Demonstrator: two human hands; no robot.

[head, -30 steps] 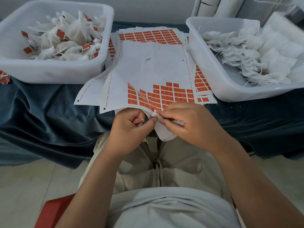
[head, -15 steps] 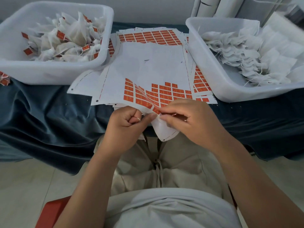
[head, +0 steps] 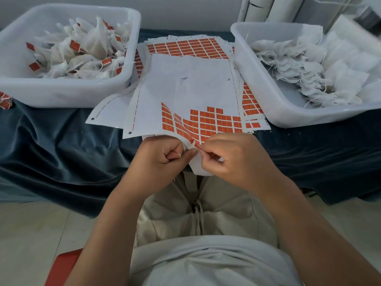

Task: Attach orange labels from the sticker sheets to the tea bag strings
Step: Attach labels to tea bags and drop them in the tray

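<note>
Top sticker sheet (head: 185,87) lies on dark blue cloth (head: 51,141), mostly bare backing, w/ the remaining orange labels (head: 208,122) bunched at its near edge. Both hands meet right at that near edge. Left hand (head: 162,159) is clenched, thumb & forefinger pinching a white tea bag (head: 199,169) that hangs just below the sheet's edge, over the lap. Right hand (head: 233,159) is curled too, fingertips nipping one small orange label (head: 198,146) just beside the left thumb, at the bag's top. The string is too thin to make out. More sticker sheets (head: 185,46) fan out under & beyond the top sheet. Left of the sheet: white bin (head: 61,96) w/ tagged tea bags (head: 86,52). Right of the sheet: second white bin (head: 288,114) w/ untagged bags (head: 299,65). Pale rolls (head: 268,9) stand beyond the sheet, to the right. A few loose orange tags (head: 4,100) lie far left of the sheet, past the left bin.
</note>
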